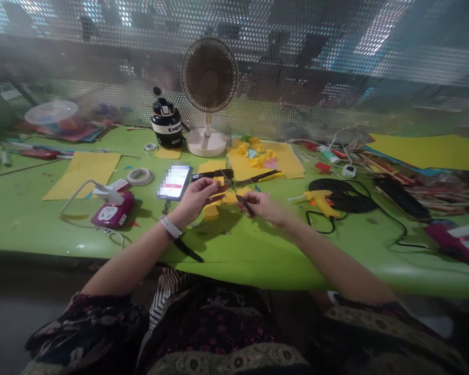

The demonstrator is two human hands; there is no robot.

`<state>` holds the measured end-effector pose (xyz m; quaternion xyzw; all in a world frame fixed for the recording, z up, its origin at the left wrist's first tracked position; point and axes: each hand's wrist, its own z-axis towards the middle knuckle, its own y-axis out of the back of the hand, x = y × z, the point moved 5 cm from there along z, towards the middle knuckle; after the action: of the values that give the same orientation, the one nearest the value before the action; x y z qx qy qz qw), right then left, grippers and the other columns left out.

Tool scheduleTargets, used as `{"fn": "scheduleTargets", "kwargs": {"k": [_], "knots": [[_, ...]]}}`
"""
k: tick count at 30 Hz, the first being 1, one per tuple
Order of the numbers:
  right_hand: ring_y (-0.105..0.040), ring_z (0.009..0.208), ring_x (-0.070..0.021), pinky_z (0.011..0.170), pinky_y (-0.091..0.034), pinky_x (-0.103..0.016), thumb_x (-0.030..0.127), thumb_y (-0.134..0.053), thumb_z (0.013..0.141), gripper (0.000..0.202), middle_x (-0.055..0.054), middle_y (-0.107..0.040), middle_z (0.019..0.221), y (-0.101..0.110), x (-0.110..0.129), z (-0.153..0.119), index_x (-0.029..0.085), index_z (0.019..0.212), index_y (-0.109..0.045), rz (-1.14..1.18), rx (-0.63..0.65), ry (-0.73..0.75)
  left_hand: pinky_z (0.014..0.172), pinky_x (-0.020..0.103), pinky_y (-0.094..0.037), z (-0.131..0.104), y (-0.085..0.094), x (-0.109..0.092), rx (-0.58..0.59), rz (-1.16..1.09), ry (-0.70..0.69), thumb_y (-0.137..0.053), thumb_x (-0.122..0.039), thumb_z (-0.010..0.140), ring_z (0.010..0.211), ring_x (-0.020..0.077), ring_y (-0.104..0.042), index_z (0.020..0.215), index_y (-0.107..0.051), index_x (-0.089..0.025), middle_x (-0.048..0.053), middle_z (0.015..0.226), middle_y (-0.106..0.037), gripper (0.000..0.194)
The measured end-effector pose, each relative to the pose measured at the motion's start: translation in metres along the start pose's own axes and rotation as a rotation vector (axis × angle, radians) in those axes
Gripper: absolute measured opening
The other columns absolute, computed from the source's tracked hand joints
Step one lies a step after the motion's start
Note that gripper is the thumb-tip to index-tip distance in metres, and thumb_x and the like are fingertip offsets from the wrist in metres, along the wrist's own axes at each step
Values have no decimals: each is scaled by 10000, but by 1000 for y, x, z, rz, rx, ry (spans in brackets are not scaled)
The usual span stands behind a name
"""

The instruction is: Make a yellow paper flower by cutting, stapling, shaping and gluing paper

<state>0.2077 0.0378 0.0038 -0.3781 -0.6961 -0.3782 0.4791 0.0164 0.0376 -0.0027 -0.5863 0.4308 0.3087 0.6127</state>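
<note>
Between thumb and fingers, my left hand [197, 199] pinches a small yellow paper piece [218, 180]. My right hand [261, 207] is closed on a pair of dark-handled scissors [245, 205], whose blades point up and left toward the paper. Just below the hands, a yellow paper block [210, 212] and several yellow scraps [231, 198] lie on the green table [234, 255]. Left of my left hand rests a phone [174, 182] with a lit screen. Behind the hands are a black object [211, 174] and yellow crumpled paper flowers [254, 151] on a yellow sheet.
A fan [209, 78] and a black bottle [167, 125] stand at the back. On the left are a tape roll [139, 176] and a purple power socket [113, 211] with a cable. To the right lies a yellow glue gun [322, 202] with its cord, near many sticks [449, 195].
</note>
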Motion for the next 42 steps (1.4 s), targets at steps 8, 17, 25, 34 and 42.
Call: {"fn": "scheduleTargets", "kwargs": {"k": [8,17,25,34,42], "knots": [[-513,619,-122,543,-415,-273,586,-808,687,483,4,-564,732,-13,-6,-6,179,825,-588,-192,48,70,947,377,-569,-2,-2,5,21,-67,24,-786,-254,814,970,186,-738,824,-618,-142,77,962,-766,203],[-502,666,-140,576,-408,-290,634,-785,660,519,5,-526,752,-17,-5,-11,197,815,-552,-129,69,86,916,372,-574,-5,-7,8,28,-108,60,-775,-207,821,933,186,-740,822,-630,-126,90,929,-764,167],[-460,623,-123,556,-343,-279,661,-776,649,540,29,-496,707,-18,-8,-11,202,779,-524,-155,36,93,903,355,-579,-6,-9,8,-5,-124,80,-747,-162,838,880,166,-743,794,-622,-123,78,882,-763,138],[-449,616,-124,561,-328,-285,682,-726,715,528,24,-514,714,-16,-12,-12,197,809,-543,-203,9,115,916,374,-577,-6,-8,9,4,-130,79,-748,-170,840,939,198,-746,809,-626,-122,88,896,-763,134],[-455,605,-125,556,-322,-291,676,-726,714,523,26,-507,705,-18,-8,-15,203,785,-515,-214,-17,99,921,378,-576,-5,-8,11,15,-124,78,-751,-178,838,952,204,-749,813,-622,-126,97,917,-768,141]]}}
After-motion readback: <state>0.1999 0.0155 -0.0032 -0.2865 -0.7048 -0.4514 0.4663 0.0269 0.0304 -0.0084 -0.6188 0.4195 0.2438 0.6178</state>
